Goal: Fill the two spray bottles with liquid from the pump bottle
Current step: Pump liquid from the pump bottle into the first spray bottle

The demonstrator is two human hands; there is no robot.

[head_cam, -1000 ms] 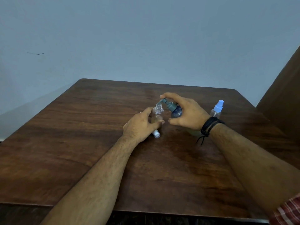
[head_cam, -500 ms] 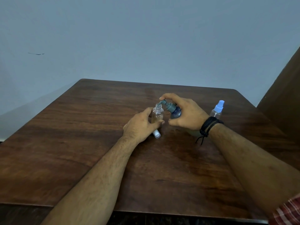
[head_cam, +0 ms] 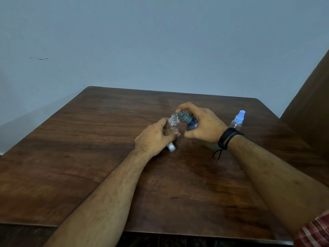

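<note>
Little has shifted in the past second: both hands stay put while the pump head tips a touch nearer the open neck. From our head camera, our left hand [head_cam: 154, 138] grips the uncapped clear spray bottle [head_cam: 173, 127] standing mid-table [head_cam: 89, 148], a white cap piece [head_cam: 171, 147] poking out beneath the palm. Our right hand [head_cam: 202, 124] holds the tilted blue pump bottle [head_cam: 190, 122], forefinger on its grey pump head [head_cam: 184, 116], nozzle at the open mouth. A second spray bottle [head_cam: 237, 121], blue-capped, stands just behind the right wrist. We judge these small plastic bottles light, stiff and easily toppled, best held around the body. No label or writing is legible.
</note>
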